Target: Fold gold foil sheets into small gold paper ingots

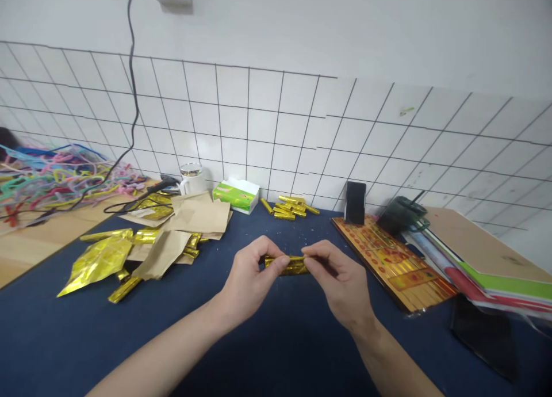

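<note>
Between my two hands is a piece of gold foil paper [293,266], partly rolled into a narrow tube along its top edge. My left hand [254,279] pinches its left end with thumb and fingers. At the right end, my right hand [338,279] grips the foil the same way. Fingers cover both ends of the roll. Beyond my hands, several short gold foil rolls [291,207] lie in a small pile near the wall. To the left are a crumpled gold foil sheet [97,262] and brown paper pieces [200,213], mixed with more gold foil.
A green tissue pack [237,195] and a white mug [192,179] stand at the back. At right, a phone [355,203] leans upright by an orange printed pack [397,262], a dark green cup [403,214] and stacked folders [495,259]. Colourful pipe cleaners [64,178] heap at far left, near a hanging cable [133,86].
</note>
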A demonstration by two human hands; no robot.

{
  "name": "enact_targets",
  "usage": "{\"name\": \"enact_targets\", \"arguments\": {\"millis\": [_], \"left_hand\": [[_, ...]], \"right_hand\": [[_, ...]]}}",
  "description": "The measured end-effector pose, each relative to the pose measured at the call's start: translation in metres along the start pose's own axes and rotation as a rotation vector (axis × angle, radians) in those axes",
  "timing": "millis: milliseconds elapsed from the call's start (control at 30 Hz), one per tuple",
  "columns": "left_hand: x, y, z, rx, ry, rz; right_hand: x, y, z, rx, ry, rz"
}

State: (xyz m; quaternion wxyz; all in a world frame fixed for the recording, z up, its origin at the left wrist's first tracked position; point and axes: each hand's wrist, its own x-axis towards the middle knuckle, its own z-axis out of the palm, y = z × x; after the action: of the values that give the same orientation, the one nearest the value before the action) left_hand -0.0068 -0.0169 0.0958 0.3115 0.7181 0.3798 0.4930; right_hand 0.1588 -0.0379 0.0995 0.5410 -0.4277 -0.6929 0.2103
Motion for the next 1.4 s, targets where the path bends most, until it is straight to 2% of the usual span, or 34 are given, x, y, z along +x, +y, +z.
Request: {"name": "enact_targets", "arguments": {"millis": [267,500,767,967,1067,1200,1300,1400], "left_hand": [[-0.007,0.009,0.001,-0.069,0.028,0.062],[-0.012,0.017,0.003,-0.133,0.080,0.043],[-0.011,0.018,0.000,-0.152,0.034,0.028],[-0.011,0.023,-0.002,-0.171,-0.023,-0.121],[-0.007,0.024,-0.006,-0.161,-0.105,-0.199],[-0.004,0.026,-0.011,-0.121,-0.224,-0.175],[-0.006,0.027,-0.011,-0.098,-0.198,-0.131],[-0.010,0.025,-0.008,-0.048,-0.163,-0.099]], "right_hand": [[-0.002,-0.013,-0.006,-0.052,-0.070,-0.054],[-0.008,-0.019,-0.003,-0.008,-0.070,-0.061],[-0.005,-0.024,-0.010,-0.041,-0.160,0.118],[-0.006,-0.028,-0.008,-0.075,-0.104,-0.014],[-0.006,-0.028,-0.009,-0.093,-0.110,-0.086],[-0.006,-0.028,-0.015,-0.117,-0.142,-0.139],[-0.007,-0.030,-0.018,-0.133,-0.172,-0.127],[-0.006,-0.031,-0.020,-0.177,-0.212,-0.043]]}}
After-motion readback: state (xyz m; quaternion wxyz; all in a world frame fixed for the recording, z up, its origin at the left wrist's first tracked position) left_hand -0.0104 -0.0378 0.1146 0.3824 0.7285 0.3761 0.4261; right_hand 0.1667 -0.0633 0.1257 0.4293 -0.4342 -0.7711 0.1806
